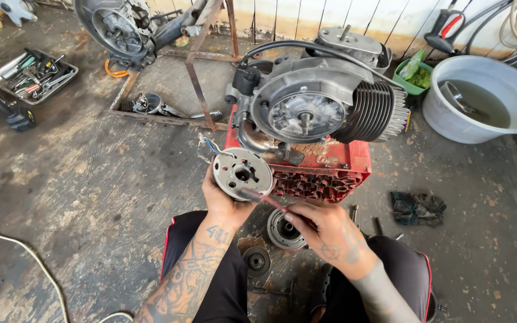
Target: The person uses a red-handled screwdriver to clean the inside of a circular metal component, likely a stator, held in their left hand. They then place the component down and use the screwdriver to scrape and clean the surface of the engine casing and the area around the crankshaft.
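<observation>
Stator plate: round grey metal disc with thin wires at its upper left, held up in front of the red crate, just below the engine.
Left hand: grip clamped on the lower edge of the stator plate, fingers behind it, thumb in front.
Right hand: grip closed around a thin red-handled tool; its tip touches the disc face.
Around: round metal part on the floor between the knees; dark rag to the right; grey basin with water; tool tray far left.
Pose: both forearms come up from below, wrists nearly meeting.
</observation>
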